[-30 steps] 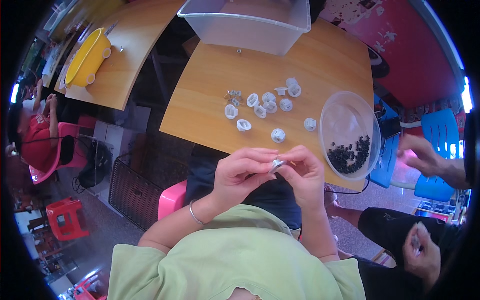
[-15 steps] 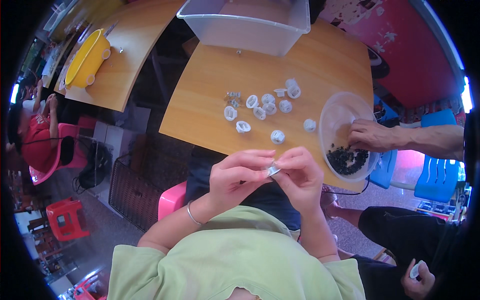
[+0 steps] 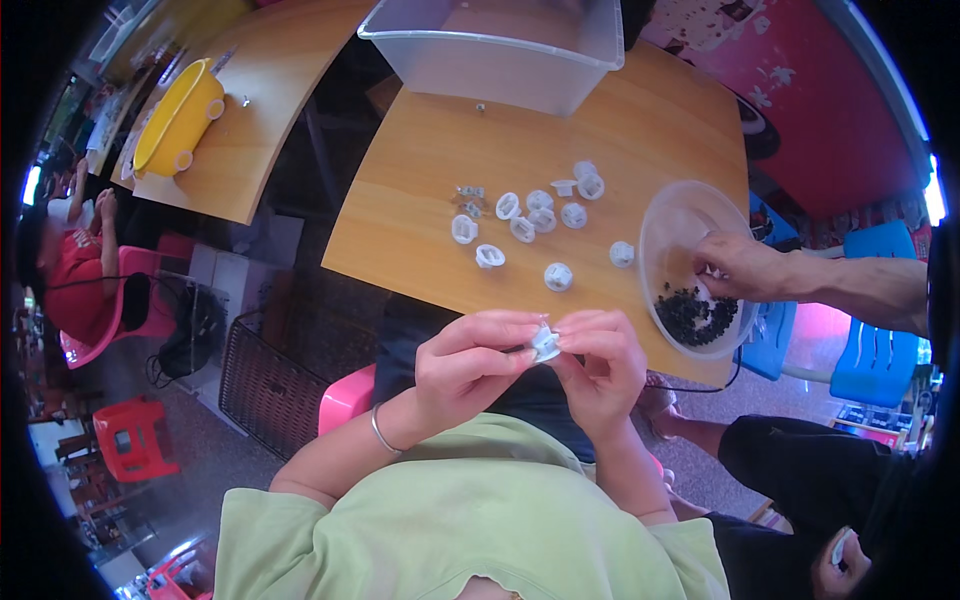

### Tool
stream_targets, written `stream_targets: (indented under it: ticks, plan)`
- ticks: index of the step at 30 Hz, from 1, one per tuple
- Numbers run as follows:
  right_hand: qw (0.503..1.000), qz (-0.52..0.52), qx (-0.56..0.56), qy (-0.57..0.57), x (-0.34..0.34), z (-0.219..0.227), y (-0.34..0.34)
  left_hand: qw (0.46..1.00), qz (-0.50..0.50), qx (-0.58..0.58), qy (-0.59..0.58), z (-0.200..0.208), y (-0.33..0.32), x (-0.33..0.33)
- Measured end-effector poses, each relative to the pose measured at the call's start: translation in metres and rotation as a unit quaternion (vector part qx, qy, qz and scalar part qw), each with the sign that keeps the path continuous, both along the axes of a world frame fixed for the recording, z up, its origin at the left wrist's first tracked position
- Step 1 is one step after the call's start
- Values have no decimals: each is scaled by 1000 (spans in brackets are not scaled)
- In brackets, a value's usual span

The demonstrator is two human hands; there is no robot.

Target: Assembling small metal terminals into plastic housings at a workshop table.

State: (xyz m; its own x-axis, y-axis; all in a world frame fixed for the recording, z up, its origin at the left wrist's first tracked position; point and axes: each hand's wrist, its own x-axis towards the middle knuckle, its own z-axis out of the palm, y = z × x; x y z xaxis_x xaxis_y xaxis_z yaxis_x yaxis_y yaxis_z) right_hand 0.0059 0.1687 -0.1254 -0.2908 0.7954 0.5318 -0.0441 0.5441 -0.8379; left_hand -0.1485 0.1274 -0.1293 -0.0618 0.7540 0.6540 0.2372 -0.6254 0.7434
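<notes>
The left hand (image 3: 465,350) and right hand (image 3: 605,358) pinch a white piece (image 3: 545,344) just short of the near edge of the table (image 3: 390,240), apparently fitting it together; the next move likely calls for steady opposing pressure. Right, a co-worker's hand (image 3: 742,266) dips into a tub (image 3: 670,222).

A small white plastic piece (image 3: 545,346) is pinched between fingertips on both sides, the left hand's grip (image 3: 470,350) at its 9 o'clock and the right hand's grip (image 3: 605,360) at its 3 o'clock. It looks tilted, with a broader, rounded part toward 6 o'clock and a narrower portion rising toward 12. The fingers cover its flanks, so its full outline cannot be told, and its finer detail is too small to read. It is held up off the desk (image 3: 400,250), by the 6 o'clock edge.
</notes>
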Motion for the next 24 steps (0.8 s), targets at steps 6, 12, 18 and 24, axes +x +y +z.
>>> stream_targets:
  ticks: [6,12,18,24]
  plan:
    - [984,48,-169,42,2,5,-1,968,-49,-167,-179,1,-4,3]
    - [949,67,-295,90,-5,16,5,893,-105,-253,-356,2,-4,2]
    - [934,75,-341,76,-6,10,8,861,-88,-306,-397,4,-5,4]
    - [931,69,-353,68,-7,6,9,848,-80,-339,-400,3,-4,4]
